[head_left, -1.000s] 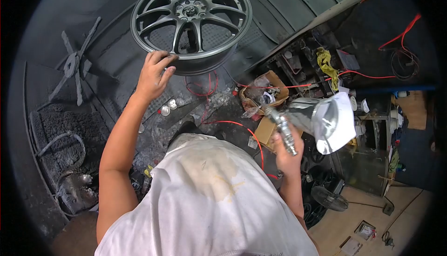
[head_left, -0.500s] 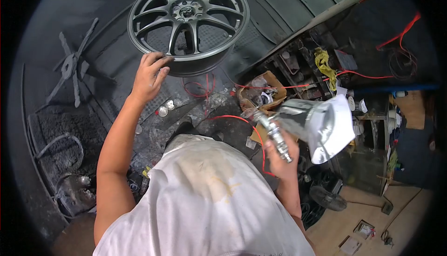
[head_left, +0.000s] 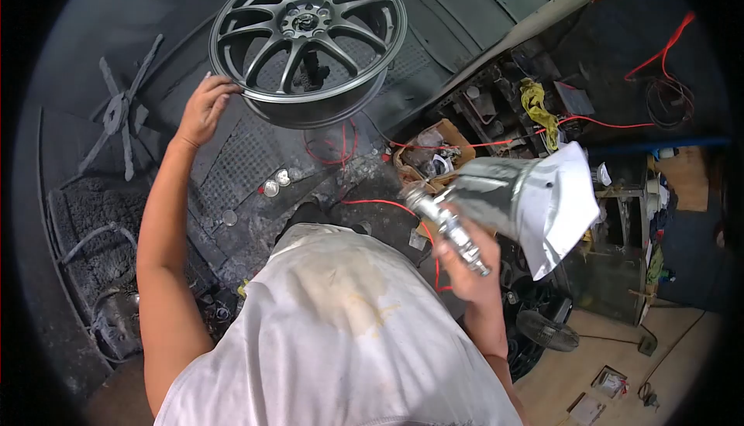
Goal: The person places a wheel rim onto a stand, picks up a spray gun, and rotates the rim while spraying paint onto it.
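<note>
A dark grey alloy wheel (head_left: 306, 104) lies face up on a stand at the top of the view. My left hand (head_left: 205, 108) is at its lower left edge, fingertips and thumb closed at the lip. On the right, my right hand (head_left: 471, 271) is wrapped round a shiny metal spray gun (head_left: 451, 231), partly blurred. A grey, see-through cup (head_left: 488, 186) sits on the gun, with a crumpled white sheet (head_left: 558, 213) around its wide end. The trigger is hidden from me.
A cardboard box (head_left: 457, 135) of scraps stands beyond the gun. A red hose (head_left: 380, 201) crosses the floor. To the left is a cross-shaped stand (head_left: 116, 112); at right, a cluttered shelf holds a yellow cloth (head_left: 535, 104). A black fan (head_left: 546, 331) stands lower right.
My left hand has moved left along the wheel's edge, and the wheel's spokes have turned clockwise. My right hand has shifted slightly down with the spray gun still in it.
</note>
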A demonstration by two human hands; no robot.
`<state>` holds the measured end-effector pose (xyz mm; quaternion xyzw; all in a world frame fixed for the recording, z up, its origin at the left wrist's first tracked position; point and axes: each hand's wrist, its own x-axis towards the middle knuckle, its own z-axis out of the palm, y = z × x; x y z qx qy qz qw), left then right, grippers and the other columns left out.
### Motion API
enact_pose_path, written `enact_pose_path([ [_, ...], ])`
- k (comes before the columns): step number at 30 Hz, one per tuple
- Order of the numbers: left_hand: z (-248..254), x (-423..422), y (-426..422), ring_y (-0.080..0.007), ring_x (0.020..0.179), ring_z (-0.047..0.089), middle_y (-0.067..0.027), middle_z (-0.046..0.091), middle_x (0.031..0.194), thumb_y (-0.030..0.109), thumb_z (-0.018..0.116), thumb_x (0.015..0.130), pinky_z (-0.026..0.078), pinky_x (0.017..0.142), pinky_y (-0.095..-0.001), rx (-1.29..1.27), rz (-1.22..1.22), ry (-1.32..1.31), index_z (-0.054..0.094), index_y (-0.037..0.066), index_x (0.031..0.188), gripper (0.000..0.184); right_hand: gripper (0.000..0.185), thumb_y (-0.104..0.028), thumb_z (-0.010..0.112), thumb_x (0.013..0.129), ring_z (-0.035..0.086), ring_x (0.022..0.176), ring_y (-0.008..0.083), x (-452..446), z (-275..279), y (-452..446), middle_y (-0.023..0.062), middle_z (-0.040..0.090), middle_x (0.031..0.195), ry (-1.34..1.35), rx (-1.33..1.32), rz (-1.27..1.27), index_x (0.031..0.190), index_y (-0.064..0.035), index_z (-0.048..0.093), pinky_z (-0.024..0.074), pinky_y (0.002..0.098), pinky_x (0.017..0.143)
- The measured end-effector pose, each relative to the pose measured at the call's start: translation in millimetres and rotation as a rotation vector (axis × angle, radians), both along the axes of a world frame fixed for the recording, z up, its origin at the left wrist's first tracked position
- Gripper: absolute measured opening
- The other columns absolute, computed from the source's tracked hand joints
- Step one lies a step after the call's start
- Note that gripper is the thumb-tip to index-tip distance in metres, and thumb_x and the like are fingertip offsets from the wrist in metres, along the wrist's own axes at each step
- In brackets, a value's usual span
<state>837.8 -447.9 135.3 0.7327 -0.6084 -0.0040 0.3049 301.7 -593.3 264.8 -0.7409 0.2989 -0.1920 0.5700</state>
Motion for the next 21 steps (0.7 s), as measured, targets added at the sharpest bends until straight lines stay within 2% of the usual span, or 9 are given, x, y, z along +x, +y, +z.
enact_pose_path([
  [2, 5, 10, 0, -0.0359, 0.120, 0.059, -0.0136, 0.064, 0.123, 0.026, 0.052, 0.103, 0.036, 0.116, -0.0471, 0.011, 0.021, -0.019, 0.073, 0.005, 0.115, 0.032, 0.049, -0.018, 0.070, 0.098, 0.058, 0.073, 0.0070, 0, 1, -18, 0.0029, 0.065, 0.087, 0.006, -0.292, -0.139, 0.138, 0.0071, 0.058, 0.0466, 0.0238, 0.062],
  [6, 15, -9, -8, -0.0363, 0.115, 0.058, -0.0137, 0.064, 0.118, 0.018, 0.059, 0.096, 0.043, 0.107, -0.0463, -0.044, 0.053, -0.085, 0.072, 0.003, 0.110, 0.023, 0.050, -0.015, 0.071, 0.098, 0.061, 0.076, 0.0085, -1, -4, -35, 0.0011, 0.065, 0.088, 0.035, -0.179, -0.404, 0.142, 0.0041, 0.057, 0.0501, 0.0243, 0.069],
  [8, 16, -40, -17, -0.0367, 0.109, 0.057, -0.0143, 0.063, 0.112, 0.013, 0.065, 0.089, 0.046, 0.099, -0.0452, -0.079, 0.012, -0.097, 0.071, 0.002, 0.107, 0.022, 0.049, -0.016, 0.071, 0.098, 0.061, 0.075, 0.0084, 1, -12, -30, 0.0009, 0.065, 0.087, 0.033, -0.080, -0.341, 0.141, 0.0040, 0.057, 0.0507, 0.0244, 0.069],
  [11, 20, -88, -31, -0.0363, 0.108, 0.056, -0.0142, 0.063, 0.113, 0.018, 0.066, 0.090, 0.047, 0.098, -0.0454, -0.051, 0.051, -0.079, 0.070, 0.003, 0.112, 0.027, 0.046, -0.016, 0.073, 0.098, 0.061, 0.074, 0.0066, 6, -15, -6, 0.0012, 0.068, 0.089, 0.024, 0.207, -0.144, 0.139, 0.0003, 0.062, 0.0511, 0.0233, 0.069],
  [15, 25, -117, -38, -0.0363, 0.110, 0.055, -0.0137, 0.062, 0.114, 0.022, 0.067, 0.091, 0.047, 0.098, -0.0457, -0.042, 0.063, -0.056, 0.069, 0.004, 0.115, 0.030, 0.045, -0.013, 0.073, 0.097, 0.060, 0.081, 0.0101, 11, -23, 7, 0.0035, 0.069, 0.099, 0.070, 0.107, -0.029, 0.139, -0.0017, 0.063, 0.0501, 0.0249, 0.078],
  [17, 20, -115, -36, -0.0367, 0.113, 0.055, -0.0139, 0.062, 0.118, 0.025, 0.067, 0.093, 0.047, 0.100, -0.0464, -0.044, 0.084, -0.037, 0.069, 0.004, 0.118, 0.033, 0.045, -0.012, 0.073, 0.097, 0.061, 0.088, 0.0120, 8, -26, 1, 0.0057, 0.068, 0.106, 0.151, -0.150, -0.146, 0.139, -0.0016, 0.062, 0.0506, 0.0274, 0.084],
  [18, 18, -114, -35, -0.0367, 0.113, 0.055, -0.0139, 0.062, 0.118, 0.025, 0.067, 0.093, 0.047, 0.100, -0.0464, -0.038, 0.076, -0.041, 0.069, 0.004, 0.118, 0.033, 0.045, -0.011, 0.071, 0.097, 0.062, 0.091, 0.0132, 6, -32, -3, 0.0069, 0.067, 0.109, 0.121, -0.110, -0.262, 0.140, -0.0009, 0.061, 0.0501, 0.0288, 0.087],
  [19, 16, -112, -34, -0.0371, 0.114, 0.055, -0.0142, 0.062, 0.119, 0.026, 0.067, 0.093, 0.046, 0.100, -0.0467, -0.050, 0.068, -0.050, 0.068, 0.004, 0.120, 0.035, 0.047, -0.015, 0.069, 0.099, 0.059, 0.072, 0.0074, 7, -36, -11, 0.0016, 0.065, 0.085, 0.047, -0.164, -0.282, 0.141, 0.0035, 0.057, 0.0487, 0.0231, 0.066],
  [21, 12, -109, -34, -0.0375, 0.116, 0.054, -0.0146, 0.062, 0.121, 0.027, 0.067, 0.093, 0.046, 0.101, -0.0469, -0.053, 0.040, -0.069, 0.068, 0.004, 0.121, 0.036, 0.047, -0.013, 0.069, 0.098, 0.060, 0.076, 0.0068, 14, -37, -21, 0.0031, 0.067, 0.092, 0.062, -0.096, -0.331, 0.141, 0.0021, 0.059, 0.0500, 0.0235, 0.068],
])
